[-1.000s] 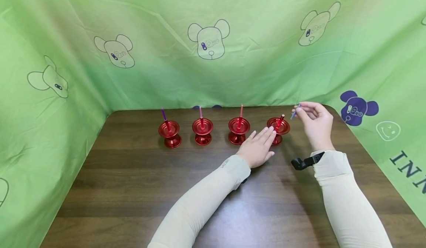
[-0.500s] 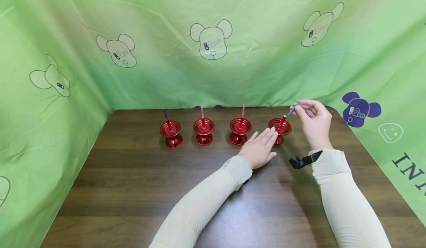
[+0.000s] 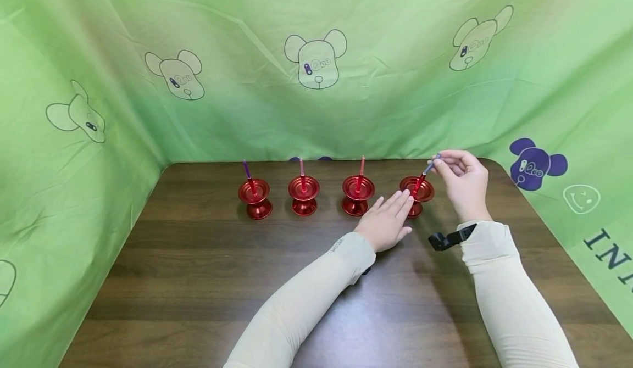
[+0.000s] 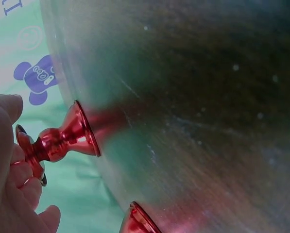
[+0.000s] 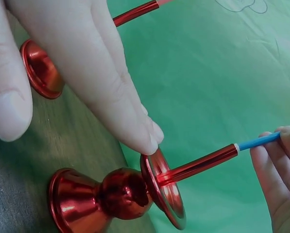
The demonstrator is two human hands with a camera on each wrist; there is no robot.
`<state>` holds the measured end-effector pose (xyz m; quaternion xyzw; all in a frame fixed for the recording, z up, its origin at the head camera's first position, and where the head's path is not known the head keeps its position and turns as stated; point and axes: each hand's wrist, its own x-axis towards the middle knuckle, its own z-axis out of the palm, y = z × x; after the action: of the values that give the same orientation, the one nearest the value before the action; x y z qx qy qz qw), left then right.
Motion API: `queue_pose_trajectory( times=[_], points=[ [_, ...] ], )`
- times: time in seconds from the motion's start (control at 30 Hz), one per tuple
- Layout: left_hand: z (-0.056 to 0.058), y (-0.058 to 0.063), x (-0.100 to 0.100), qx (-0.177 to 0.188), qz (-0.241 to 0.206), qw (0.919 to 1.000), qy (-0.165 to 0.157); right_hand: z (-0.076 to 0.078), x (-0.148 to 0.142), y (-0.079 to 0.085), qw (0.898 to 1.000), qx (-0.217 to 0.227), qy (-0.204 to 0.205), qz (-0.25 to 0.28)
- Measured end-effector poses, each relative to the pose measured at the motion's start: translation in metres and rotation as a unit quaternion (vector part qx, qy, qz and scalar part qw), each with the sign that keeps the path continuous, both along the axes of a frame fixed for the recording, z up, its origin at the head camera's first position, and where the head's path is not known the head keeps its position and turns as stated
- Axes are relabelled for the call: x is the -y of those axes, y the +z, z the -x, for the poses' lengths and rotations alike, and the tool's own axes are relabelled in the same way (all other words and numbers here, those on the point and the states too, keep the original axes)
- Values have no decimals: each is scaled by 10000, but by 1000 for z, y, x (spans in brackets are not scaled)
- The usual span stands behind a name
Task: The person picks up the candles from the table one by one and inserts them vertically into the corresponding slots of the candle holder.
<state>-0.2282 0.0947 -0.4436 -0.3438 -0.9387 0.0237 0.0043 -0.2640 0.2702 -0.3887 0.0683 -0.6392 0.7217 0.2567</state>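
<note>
My right hand (image 3: 465, 185) pinches a thin blue candle (image 5: 254, 142) between thumb and fingers. The candle's lower end meets the pale-rimmed top of the red tube (image 5: 203, 164) on the rightmost red metal candle holder (image 5: 127, 191). My left hand (image 3: 384, 222) lies with straight fingers on the near rim of that holder's dish, as the right wrist view shows. In the left wrist view the same holder (image 4: 57, 145) stands on its flared foot, its dish partly hidden by my fingers.
Left of the hands stand three more red holders in a row: one with a purple candle (image 3: 246, 169), one with a pink candle (image 3: 301, 168), one with a coral candle (image 3: 362, 166). Green printed cloth (image 3: 247, 110) rises behind and beside the wooden table (image 3: 198, 280).
My right hand has moved left with the blue candle, bringing its lower end from beside the rightmost holder to the tube's top. My left hand stays on the dish.
</note>
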Motion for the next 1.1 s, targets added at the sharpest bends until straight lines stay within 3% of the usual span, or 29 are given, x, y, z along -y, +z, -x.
queue_pose_trajectory(
  times=[0.17,0.27,0.4,0.53,0.83,1.1],
  points=[
    [-1,1,0,1,-16,10000,14,2,-2,0,9995,11,-42,-305],
    [0,1,0,-7,-30,10000,24,3,-3,1,9960,81,-153,-880],
    [1,0,0,-1,-55,10000,30,3,-2,3,9801,184,-370,-1943],
    [0,0,0,1,-65,10000,33,2,-1,3,9661,218,-513,-2519],
    [0,-1,-1,-77,-19,10000,40,4,-3,0,9684,234,-472,-2437],
    [1,-2,-1,-66,-28,10000,36,3,-5,2,9641,350,-476,-2590]
  ],
)
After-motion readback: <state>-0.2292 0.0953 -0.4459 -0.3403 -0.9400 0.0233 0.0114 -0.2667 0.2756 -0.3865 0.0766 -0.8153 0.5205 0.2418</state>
